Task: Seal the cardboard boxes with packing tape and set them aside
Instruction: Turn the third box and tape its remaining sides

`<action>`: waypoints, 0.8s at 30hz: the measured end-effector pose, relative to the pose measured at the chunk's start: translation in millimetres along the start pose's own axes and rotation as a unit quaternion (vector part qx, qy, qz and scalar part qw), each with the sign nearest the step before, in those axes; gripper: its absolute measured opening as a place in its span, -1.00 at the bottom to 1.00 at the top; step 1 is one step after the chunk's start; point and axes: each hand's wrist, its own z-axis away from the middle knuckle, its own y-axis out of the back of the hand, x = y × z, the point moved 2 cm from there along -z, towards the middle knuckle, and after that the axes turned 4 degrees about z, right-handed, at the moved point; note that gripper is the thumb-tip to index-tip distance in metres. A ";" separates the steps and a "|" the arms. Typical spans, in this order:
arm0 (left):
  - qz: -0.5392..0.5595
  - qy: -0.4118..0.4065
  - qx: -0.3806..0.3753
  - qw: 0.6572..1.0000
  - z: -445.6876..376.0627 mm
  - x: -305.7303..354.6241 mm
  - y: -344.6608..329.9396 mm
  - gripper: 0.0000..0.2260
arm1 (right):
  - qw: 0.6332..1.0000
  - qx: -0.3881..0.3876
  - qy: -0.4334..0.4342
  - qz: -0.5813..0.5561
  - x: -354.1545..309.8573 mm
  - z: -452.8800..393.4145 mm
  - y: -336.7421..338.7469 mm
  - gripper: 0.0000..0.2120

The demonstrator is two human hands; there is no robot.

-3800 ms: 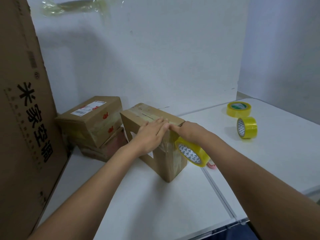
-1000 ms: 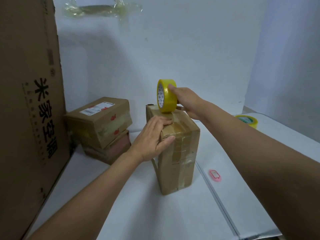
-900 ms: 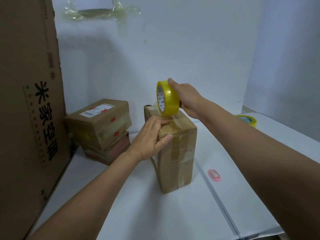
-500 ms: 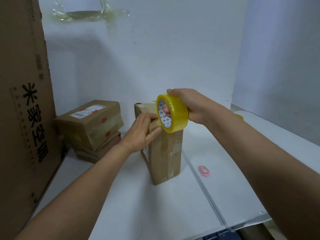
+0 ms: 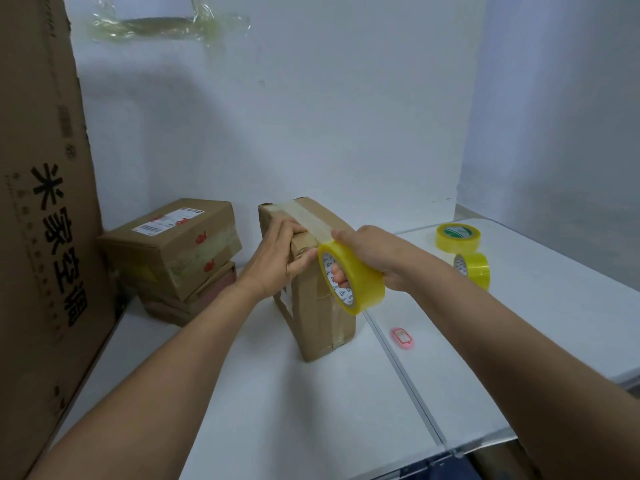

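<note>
Left hand (image 5: 277, 258) is gripping box (image 5: 322, 306) top; right hand (image 5: 367, 252), just right, is clutching tape roll (image 5: 360, 282) against it.

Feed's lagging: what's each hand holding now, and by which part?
Right hand holds the tape roll, fingers through its core. Left hand grips the box at its top near corner.

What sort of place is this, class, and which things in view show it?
Probably a small parcel-packing station: a labelled box stacked aside, spare tape rolls on the white table, and a large carton alongside.
</note>
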 end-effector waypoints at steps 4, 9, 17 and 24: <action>0.017 0.012 0.023 1.000 -2.2 4.6 -1.2 -0.39 | 1.000 0.011 -0.002 0.004 5.3 2.0 0.8 -0.68; 0.020 0.013 0.023 0.999 -2.3 1.1 0.7 -0.38 | 0.999 0.021 0.009 0.044 -0.1 5.0 4.3 -0.65; 0.025 0.026 0.012 0.999 -6.9 -1.6 2.8 -0.39 | 0.998 0.013 0.003 0.066 7.2 -2.9 7.3 -0.63; 0.020 0.024 0.029 0.999 -3.1 -1.2 -2.5 -0.39 | 0.998 0.024 -0.004 0.056 28.1 -8.6 4.8 -0.62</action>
